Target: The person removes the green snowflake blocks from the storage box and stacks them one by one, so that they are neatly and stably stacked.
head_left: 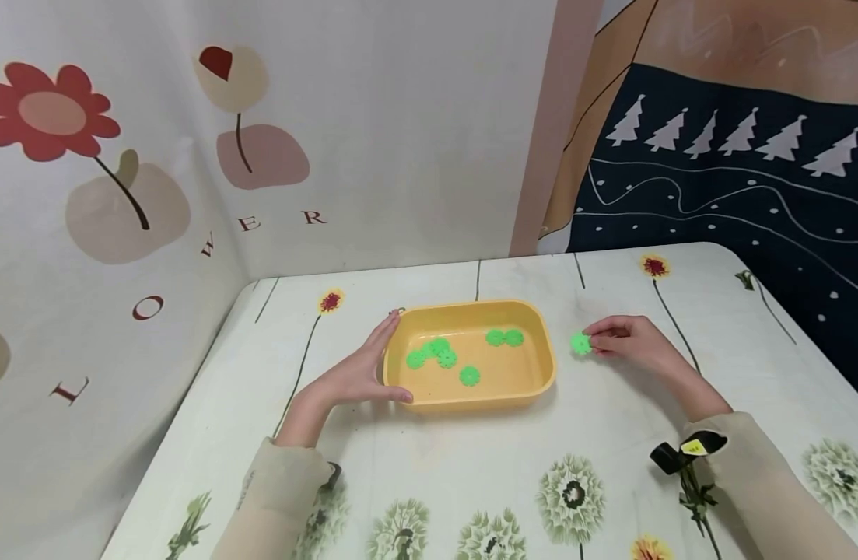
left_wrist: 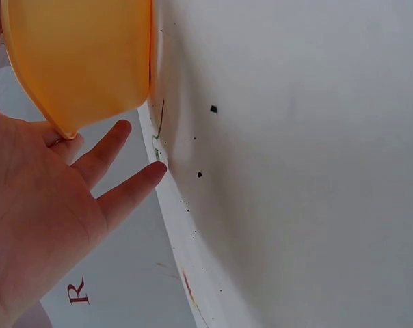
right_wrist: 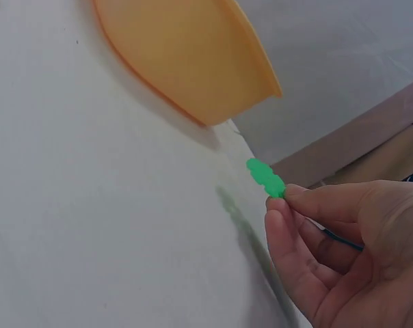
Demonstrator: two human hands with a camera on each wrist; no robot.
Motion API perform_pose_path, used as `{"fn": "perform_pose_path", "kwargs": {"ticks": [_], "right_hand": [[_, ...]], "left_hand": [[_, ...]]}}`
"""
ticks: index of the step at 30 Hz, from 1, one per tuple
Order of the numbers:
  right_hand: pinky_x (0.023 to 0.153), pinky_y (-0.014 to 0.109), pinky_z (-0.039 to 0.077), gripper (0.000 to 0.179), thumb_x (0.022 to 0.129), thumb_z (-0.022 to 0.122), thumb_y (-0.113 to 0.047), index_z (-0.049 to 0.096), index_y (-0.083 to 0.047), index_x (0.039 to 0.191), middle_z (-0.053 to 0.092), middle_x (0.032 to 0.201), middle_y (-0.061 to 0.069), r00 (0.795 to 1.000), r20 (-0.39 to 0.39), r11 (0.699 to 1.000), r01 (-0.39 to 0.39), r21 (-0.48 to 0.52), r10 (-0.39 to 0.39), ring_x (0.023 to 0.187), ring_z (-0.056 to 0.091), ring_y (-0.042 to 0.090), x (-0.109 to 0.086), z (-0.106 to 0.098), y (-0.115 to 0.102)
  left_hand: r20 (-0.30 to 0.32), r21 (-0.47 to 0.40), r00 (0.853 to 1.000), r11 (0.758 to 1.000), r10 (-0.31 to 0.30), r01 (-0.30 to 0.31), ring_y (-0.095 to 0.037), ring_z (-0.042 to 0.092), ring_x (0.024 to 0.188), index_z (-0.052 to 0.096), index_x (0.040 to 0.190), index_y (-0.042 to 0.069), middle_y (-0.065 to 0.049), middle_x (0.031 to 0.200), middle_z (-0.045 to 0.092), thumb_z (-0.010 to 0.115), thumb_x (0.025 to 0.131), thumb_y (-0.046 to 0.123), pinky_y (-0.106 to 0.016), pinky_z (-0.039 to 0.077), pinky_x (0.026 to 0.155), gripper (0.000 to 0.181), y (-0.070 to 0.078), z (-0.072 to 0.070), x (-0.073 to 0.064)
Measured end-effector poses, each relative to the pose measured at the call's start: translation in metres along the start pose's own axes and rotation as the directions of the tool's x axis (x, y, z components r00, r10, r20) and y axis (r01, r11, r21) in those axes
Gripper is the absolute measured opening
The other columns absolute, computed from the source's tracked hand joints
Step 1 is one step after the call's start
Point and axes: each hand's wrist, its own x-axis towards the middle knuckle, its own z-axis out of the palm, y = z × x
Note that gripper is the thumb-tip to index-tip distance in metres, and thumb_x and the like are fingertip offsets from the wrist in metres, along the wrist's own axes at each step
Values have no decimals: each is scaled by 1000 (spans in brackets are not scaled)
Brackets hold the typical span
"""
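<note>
A yellow plastic tub [head_left: 471,403] sits on the table with several green flower-edged discs [head_left: 470,376] lying inside it. Around the tub's left end spreads my left hand [head_left: 362,369], its thumb at the front corner and its fingers reaching to the back corner. In the left wrist view, two straight fingers [left_wrist: 135,189] stand out below the tub's rim. To the right of the tub, my right hand [head_left: 632,342] pinches one green disc [right_wrist: 264,178] between thumb and fingertips. That disc is held tilted above the tabletop, apart from the tub.
The white table cover [head_left: 436,451] carries printed flowers. Behind the table hangs a pale printed curtain [head_left: 400,140], with a dark cloth [head_left: 723,179] patterned with trees at the right. A black strap with a yellow label [head_left: 693,448] is at the right wrist.
</note>
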Motion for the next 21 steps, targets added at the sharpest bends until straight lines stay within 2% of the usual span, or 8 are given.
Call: {"fn": "perform_pose_path", "kwargs": {"ticks": [8, 16, 21], "right_hand": [[75, 20, 59, 36, 98, 62, -9, 59, 15, 125, 73, 101, 1, 997, 73, 999, -27, 35, 24, 80, 67, -2, 0, -3, 12], [77, 17, 57, 37, 97, 64, -15, 63, 10, 125, 71, 115, 16, 998, 59, 1000, -1, -24, 2, 83, 64, -6, 0, 0, 13], [75, 16, 54, 38, 95, 67, -16, 64, 7, 126, 71, 110, 14, 998, 61, 994, 32, -108, -26, 85, 60, -4, -1, -1, 14]], "left_hand": [[3, -28, 1000, 1000, -10, 10, -36, 5, 156, -3, 162, 16, -3, 170, -6, 87, 70, 50, -62, 26, 118, 133, 0, 2, -1], [-10, -22, 1000, 1000, 2, -2, -36, 6, 156, -2, 162, 17, -3, 170, -6, 88, 70, 47, -61, 28, 118, 132, 0, 3, -2], [-13, -29, 1000, 1000, 9, -10, -37, 7, 156, -3, 162, 17, -4, 170, -6, 88, 71, 47, -62, 28, 117, 131, 0, 2, -1]]}}
